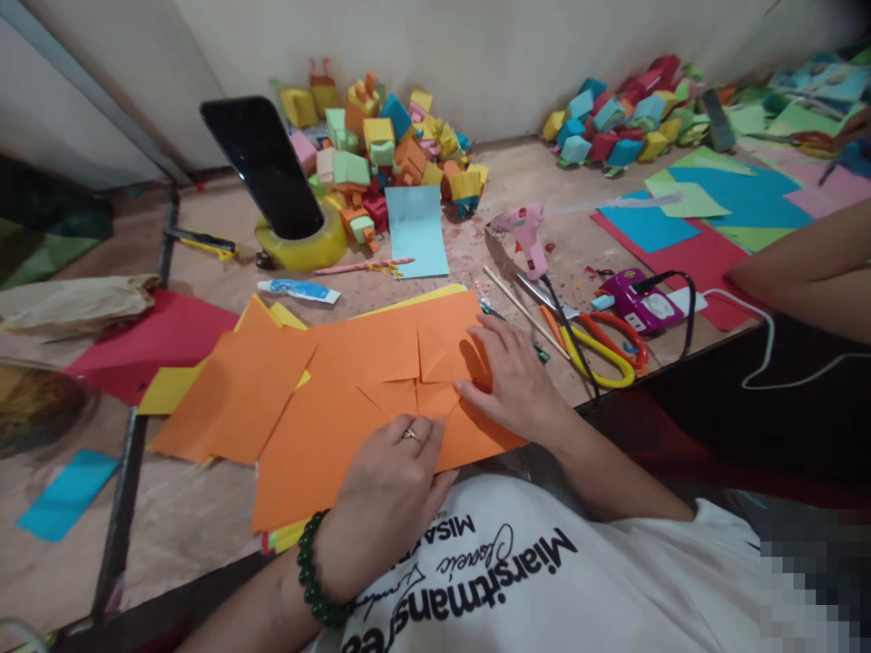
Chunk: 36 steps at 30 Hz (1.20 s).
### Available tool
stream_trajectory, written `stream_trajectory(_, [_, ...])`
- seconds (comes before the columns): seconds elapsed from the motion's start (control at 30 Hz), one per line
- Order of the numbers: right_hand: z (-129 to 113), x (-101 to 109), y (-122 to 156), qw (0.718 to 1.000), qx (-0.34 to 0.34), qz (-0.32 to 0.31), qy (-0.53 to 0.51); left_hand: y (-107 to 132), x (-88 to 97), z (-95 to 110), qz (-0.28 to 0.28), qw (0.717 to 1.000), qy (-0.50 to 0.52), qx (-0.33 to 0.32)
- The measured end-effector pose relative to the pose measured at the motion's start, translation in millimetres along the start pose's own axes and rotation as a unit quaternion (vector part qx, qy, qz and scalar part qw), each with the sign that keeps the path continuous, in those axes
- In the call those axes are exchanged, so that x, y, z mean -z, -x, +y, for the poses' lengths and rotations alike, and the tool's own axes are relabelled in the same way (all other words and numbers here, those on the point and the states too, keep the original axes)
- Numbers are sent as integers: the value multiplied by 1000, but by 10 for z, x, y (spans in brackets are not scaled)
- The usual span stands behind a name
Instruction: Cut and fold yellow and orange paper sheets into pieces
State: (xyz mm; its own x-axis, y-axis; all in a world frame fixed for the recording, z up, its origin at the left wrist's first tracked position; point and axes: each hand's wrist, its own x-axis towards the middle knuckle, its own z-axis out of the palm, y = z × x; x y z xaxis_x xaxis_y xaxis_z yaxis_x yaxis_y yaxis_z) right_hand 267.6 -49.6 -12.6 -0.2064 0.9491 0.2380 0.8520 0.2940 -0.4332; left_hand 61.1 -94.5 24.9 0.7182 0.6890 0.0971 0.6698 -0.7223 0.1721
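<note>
A small orange paper (435,358) with creased flaps folded toward its middle lies on larger orange sheets (306,476). My left hand (395,467), with a ring and a green bead bracelet, presses its bunched fingers on the near flap. At the right side, my right hand (513,381) rests with fingers and thumb apart, touching the folded paper's edge. Yellow sheets peek out beneath the orange stack. Cut orange pieces (262,390) overlap its left side.
Behind lie colourful folded-paper blocks (381,136), a phone (262,163) propped in a tape roll (306,240), and a blue-labelled tube (299,291). Rightward are a pink glue gun (531,240), scissors (599,349) and a purple power adapter (640,299). Another person's arm (803,263) rests at right.
</note>
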Motion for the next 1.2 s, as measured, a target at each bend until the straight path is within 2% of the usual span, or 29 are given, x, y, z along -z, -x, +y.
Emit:
stream_trajectory(0.3, [66, 53, 15, 999, 5, -17, -32, 7, -27, 3, -5, 1000, 6, 5])
stream_trajectory(0.47, [75, 111, 15, 1000, 5, 15, 11, 38, -61, 16, -18, 1000, -3, 15])
stream_trajectory(0.57, [-5, 149, 24, 999, 22, 34, 16, 40, -55, -7, -34, 999, 19, 13])
stream_trajectory(0.67, [-106, 106, 42, 999, 41, -9, 3, 31, -37, -31, -53, 998, 34, 13])
stream_trajectory(0.73, [-121, 55, 47, 999, 30, -36, 7, 28, -30, -37, -60, 997, 36, 12])
stream_trajectory(0.83, [-37, 29, 33, 999, 7, -40, 20, 37, -33, -37, -50, 998, 34, 9])
stream_trajectory(1.0, [101, 153, 14, 1000, -3, -23, 20, 74, -30, -42, -11, 999, 37, 3])
stream_trajectory(1.1, [-2, 182, 31, 1000, 17, -8, 7, 94, -38, -46, 11, 999, 31, 3])
stream_trajectory(1.2, [-149, 107, 45, 998, 38, -47, -6, 126, -70, -48, 15, 1000, 24, 5])
